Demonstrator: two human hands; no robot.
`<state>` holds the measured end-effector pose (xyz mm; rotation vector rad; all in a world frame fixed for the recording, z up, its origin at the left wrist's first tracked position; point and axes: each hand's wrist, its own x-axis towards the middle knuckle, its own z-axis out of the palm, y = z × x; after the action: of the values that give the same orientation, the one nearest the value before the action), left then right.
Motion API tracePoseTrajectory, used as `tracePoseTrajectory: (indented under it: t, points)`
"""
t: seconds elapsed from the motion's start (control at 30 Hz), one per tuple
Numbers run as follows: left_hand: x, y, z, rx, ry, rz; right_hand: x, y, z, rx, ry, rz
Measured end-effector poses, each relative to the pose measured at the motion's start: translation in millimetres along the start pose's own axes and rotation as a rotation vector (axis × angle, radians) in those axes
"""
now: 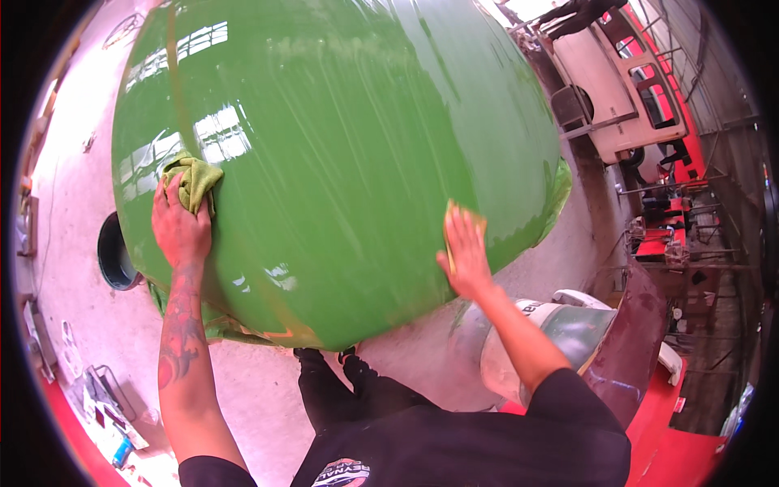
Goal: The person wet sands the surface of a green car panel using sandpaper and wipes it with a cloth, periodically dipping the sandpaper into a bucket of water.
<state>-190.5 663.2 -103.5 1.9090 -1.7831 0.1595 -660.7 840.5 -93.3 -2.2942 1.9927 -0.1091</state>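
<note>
While your left hand (180,230) grips the bunched green cloth (193,180) on the glossy green panel (341,162) and your right hand (465,252) presses the yellow pad (451,235) flat — trapped grit could scratch that finish, I'd say.

The person wears a black T-shirt (479,446) with short sleeves. The sleeves stop near the top of the arms, so both forearms are bare. A small round picture in white and red is printed on the front of the shirt. The trousers (357,398) are black too, and so are the shoes (312,355). The left forearm (182,325) has a big tattoo with dark lines and red patches running along it. The hands have no gloves on.
</note>
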Motion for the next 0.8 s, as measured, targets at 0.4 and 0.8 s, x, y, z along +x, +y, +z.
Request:
tracePoseTrajectory:
  t: [0.4, 0.8]
  points:
    - [9.9, -13.9, 0.8, 0.078, -0.066, 0.054, -2.6, -176.8, 37.3, 0.025, 0.011, 0.083]
    - [32.4, -25.3, 1.8, 0.026, -0.465, 0.071, 44.3, -86.1, 37.9, -0.036, 0.178, 0.789]
